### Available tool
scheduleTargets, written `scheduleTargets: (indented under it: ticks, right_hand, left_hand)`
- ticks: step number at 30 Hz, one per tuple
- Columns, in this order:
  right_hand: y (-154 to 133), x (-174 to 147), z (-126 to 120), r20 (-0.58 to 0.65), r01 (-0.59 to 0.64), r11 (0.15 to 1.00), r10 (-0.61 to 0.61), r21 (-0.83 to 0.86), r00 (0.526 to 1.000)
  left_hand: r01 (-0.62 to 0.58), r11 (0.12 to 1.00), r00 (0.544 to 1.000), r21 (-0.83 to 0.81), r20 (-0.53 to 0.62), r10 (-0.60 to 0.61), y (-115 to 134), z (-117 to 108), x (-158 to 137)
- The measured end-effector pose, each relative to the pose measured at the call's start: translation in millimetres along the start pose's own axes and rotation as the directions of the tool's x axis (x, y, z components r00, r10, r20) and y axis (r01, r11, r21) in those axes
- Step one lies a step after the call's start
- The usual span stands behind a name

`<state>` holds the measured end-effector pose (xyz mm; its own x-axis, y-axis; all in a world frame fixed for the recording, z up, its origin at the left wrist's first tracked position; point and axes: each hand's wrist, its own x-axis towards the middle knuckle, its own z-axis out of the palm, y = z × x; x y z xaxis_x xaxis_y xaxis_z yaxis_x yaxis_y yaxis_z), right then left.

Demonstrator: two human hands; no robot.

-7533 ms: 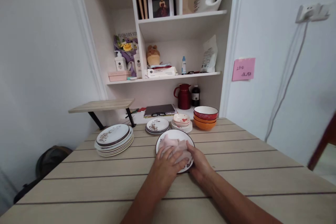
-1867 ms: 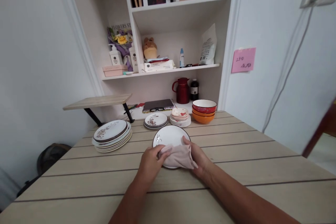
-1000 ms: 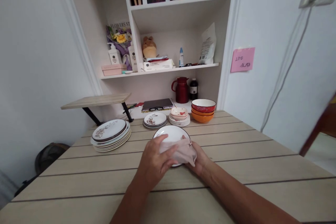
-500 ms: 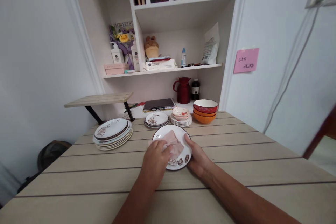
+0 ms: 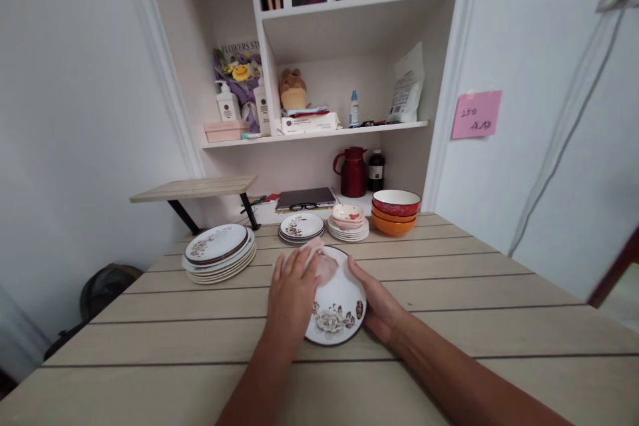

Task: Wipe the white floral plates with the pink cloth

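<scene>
A white plate (image 5: 332, 306) with a dark rim and a brown flower pattern is tilted toward me above the table. My right hand (image 5: 382, 303) grips its right edge, thumb on the front and fingers behind. At the upper left of the plate, my left hand (image 5: 294, 286) presses a pale pink cloth (image 5: 325, 267) against the surface and rim. Part of the cloth and the plate's left edge are hidden under that hand.
Behind the plate stand a stack of small plates (image 5: 301, 225), saucers with small dishes (image 5: 348, 216) and stacked bowls (image 5: 394, 223). Larger plates (image 5: 219, 246) are piled at the left, by a raised wooden shelf (image 5: 194, 189). A red jug (image 5: 353, 173) stands farther back.
My left hand has slid the cloth from the middle of the plate to its upper left edge, baring the flower pattern. The plate sits slightly lower in view, still in my right hand.
</scene>
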<state>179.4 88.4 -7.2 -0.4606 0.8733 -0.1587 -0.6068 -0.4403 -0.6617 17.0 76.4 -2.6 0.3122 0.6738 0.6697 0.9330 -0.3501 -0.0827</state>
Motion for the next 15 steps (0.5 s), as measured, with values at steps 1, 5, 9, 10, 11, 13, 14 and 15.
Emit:
scheduleTargets:
  ticks: [1,5,9,10,11,13,14,15]
  right_hand:
    - [-1,1,-1,-0.035,0.004,1.0,-0.004,0.018,0.999]
    - [-8,7,-9,-0.139,0.065,0.993,-0.05,0.103,0.989]
    - [-13,7,-15,-0.144,0.073,0.99,-0.056,0.119,0.988]
    - [-13,7,-15,-0.128,0.06,0.992,-0.045,0.113,0.991]
    - [-12,6,-15,-0.104,0.036,0.994,-0.025,0.104,0.994]
    - [-10,4,-14,-0.058,-0.02,0.997,0.024,0.072,0.998]
    - [-8,3,-12,-0.045,-0.04,0.998,0.042,0.048,0.998]
    - [-6,2,-11,-0.042,-0.045,0.999,0.046,0.023,0.998]
  left_hand:
    - [0.018,1.0,1.0,0.014,0.011,-0.018,-2,0,-1]
    - [-0.08,0.997,0.996,-0.019,0.047,0.081,2,4,-7]
    - [-0.238,0.965,0.968,-0.111,0.05,0.244,20,12,-13]
    - [-0.262,0.955,0.961,-0.137,0.055,0.272,24,14,-14]
    - [-0.282,0.946,0.953,-0.161,0.066,0.296,27,16,-15]
    - [-0.297,0.934,0.943,-0.199,0.09,0.319,30,17,-15]
    - [-0.295,0.932,0.941,-0.212,0.106,0.322,30,16,-15]
    - [-0.288,0.932,0.939,-0.22,0.125,0.319,29,15,-15]
